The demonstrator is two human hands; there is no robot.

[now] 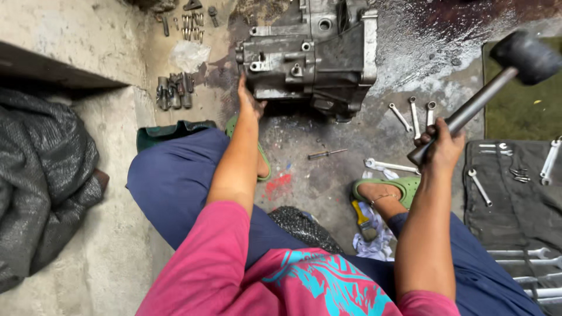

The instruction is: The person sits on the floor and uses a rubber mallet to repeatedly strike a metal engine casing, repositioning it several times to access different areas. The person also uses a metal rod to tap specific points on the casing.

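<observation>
Head view, looking straight down: the right hand (440, 146) is clenched round the grey metal handle of a black-headed rubber mallet (486, 88), its head raised high near the top right edge, blurred, with open air all round it. The left hand (250, 100) lies flat with fingers spread against the lower left edge of the grimy grey cast-metal gearbox housing (310, 55), grasping nothing, just pressing. That housing sits on the stained concrete floor (328, 175) at top centre, running out past the upper edge. Between housing and knees there is a bare patch of floor, crossed only by a small dark screwdriver (326, 154). To the right, three silver spanners (414, 114) lie just beside the mallet hand, and one long spanner (389, 166) lies near the green sandal (404, 186). A dark cloth tool roll (515, 210) with more spanners fills the right edge. On the left, a raised concrete ledge (76, 41) and a crumpled grey tarpaulin (41, 175) hem that side in; a cluster of bolts and sockets (174, 92) lies just left of the housing. A yellow-handled brush (364, 221) rests on white rags by the right foot.
</observation>
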